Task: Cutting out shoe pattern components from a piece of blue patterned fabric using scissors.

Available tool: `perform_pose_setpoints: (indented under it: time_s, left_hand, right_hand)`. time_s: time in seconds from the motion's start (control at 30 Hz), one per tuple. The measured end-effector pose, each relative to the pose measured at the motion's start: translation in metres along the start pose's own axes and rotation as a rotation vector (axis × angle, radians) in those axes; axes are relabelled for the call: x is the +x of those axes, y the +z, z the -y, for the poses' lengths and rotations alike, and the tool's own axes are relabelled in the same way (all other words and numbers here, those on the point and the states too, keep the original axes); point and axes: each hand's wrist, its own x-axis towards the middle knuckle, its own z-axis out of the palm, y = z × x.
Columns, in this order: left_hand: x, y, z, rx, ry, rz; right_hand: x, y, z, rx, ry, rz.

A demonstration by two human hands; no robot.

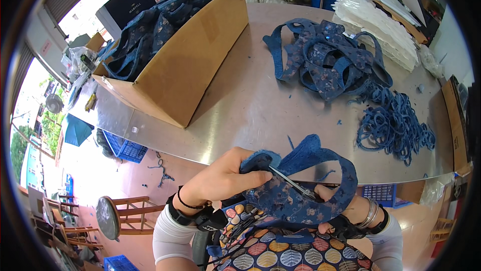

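Observation:
My left hand (228, 179) pinches a dark blue, flower-printed fabric strip (285, 201) between thumb and fingers, just beyond the table's near edge. The strip curls into a wide loop with a fuzzy lighter-blue back. Metal scissors (288, 179) lie against it, their blade tips close to my left thumb. My right hand (358, 207) is closed around the handle end of the scissors, partly hidden behind the loop. Farther off lies a pile of similar strips (325, 63), with a tangle of thin blue trimmings (391, 125) nearer on the right.
A cardboard box (188, 65) heaped with blue fabric stands on the metal table (240, 95) at left. White stacked sheets (376, 28) sit at the back right. A wooden stool (110, 218) and a blue crate (125, 146) are on the floor at left.

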Motion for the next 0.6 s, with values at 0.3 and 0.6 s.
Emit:
perform_pose_setpoints:
  time_s: [0.3,0.6]
  left_hand:
    - [0.001,0.000,0.000,-0.007,0.014,-0.002]
    - [-0.002,0.009,0.001,-0.248,-0.058,-0.082]
  right_hand:
    - [0.009,0.001,-0.009,0.020,-0.006,-0.148]
    - [-0.015,-0.005,-0.009,-0.039,0.183,0.241]
